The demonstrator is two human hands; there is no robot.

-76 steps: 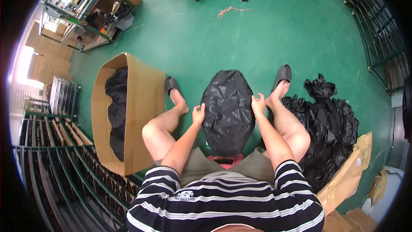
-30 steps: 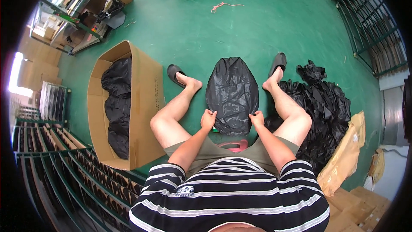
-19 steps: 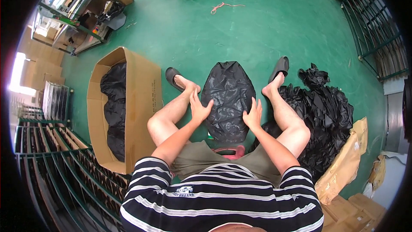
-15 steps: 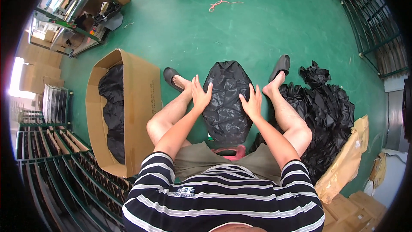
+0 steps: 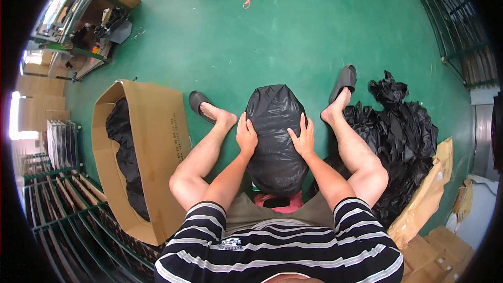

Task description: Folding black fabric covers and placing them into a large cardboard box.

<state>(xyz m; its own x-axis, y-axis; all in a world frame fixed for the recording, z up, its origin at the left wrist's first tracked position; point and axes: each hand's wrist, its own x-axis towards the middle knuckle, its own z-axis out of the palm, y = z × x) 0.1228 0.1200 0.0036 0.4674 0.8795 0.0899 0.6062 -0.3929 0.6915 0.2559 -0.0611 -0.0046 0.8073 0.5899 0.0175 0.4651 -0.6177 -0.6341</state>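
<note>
Left hand (image 5: 247, 137) and right hand (image 5: 303, 139) grasp a black bag (image 5: 276, 160) from opposite sides, fingers curved against it, between bare legs (image 5: 356, 144). It looks slick and soft (its weight is hard to judge), so broad palms mid-flank seem the surest hold.

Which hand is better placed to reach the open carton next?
Probably the left hand: the open carton stands on that side, beyond the left knee, while the right hand is across the black bundle.

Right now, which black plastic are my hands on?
The rounded middle bundle, between left hand and right hand; the boxed plastic and rightmost heap lie apart.
</note>
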